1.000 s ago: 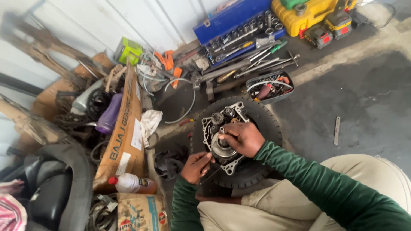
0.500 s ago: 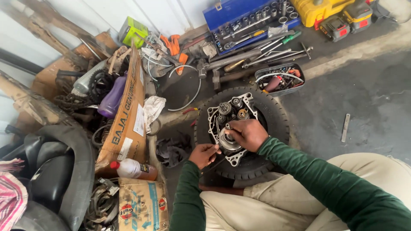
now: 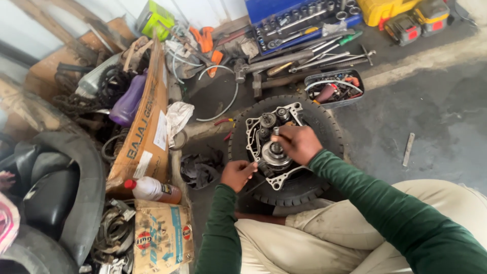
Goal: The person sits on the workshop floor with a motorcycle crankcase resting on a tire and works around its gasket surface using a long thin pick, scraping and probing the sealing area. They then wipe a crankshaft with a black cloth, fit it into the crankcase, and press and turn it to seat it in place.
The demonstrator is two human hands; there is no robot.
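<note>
A metal engine case (image 3: pixel 256 127) with exposed gears lies on a black tyre (image 3: pixel 324 119) on the floor in front of my knees. My right hand (image 3: pixel 298 143) rests on the case, its fingers closed around the round clutch part (image 3: pixel 274 155) at its middle. My left hand (image 3: pixel 237 174) sits at the case's left edge, fingers pinched on a small tool or part that I cannot make out. Both arms wear green sleeves.
A blue socket set tray (image 3: pixel 299 18), loose wrenches (image 3: pixel 314 58) and a small parts tray (image 3: pixel 335 87) lie behind the tyre. A cardboard box (image 3: pixel 147 122), purple bottle (image 3: pixel 129 101), oil bottle (image 3: pixel 152 189) and old tyres (image 3: pixel 76 193) crowd the left. A dark rag (image 3: pixel 200 170) lies beside the tyre.
The view has shifted down and a little left. My right hand stays on the clutch part and my left hand stays at the case's edge, with little visible movement.
</note>
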